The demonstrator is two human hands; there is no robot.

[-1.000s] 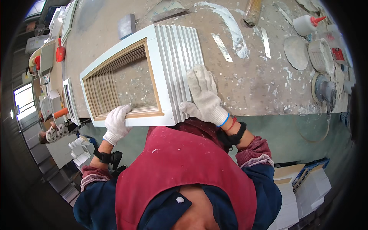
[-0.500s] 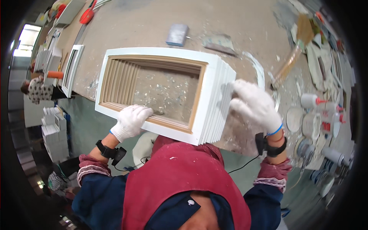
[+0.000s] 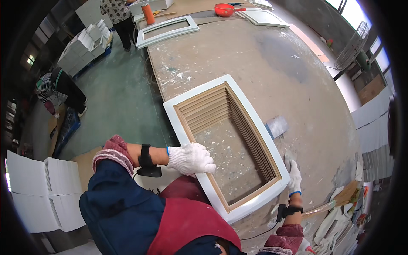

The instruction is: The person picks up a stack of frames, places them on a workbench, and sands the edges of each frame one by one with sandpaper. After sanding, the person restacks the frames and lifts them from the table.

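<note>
red dipper (image 3: 224, 10) well apart from an orange cylinder (image 3: 148, 15)

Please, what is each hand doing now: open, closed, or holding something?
Left hand: closed on the white frame.
Right hand: at frame's opposite side; grip cannot be told.

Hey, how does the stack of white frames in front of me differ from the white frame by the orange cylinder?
The stack of frames is many layers deep; the other frame looks like a single one. The left grip is on the stack's rim; the other frame lies untouched. Both are white, with a large opening.
</note>
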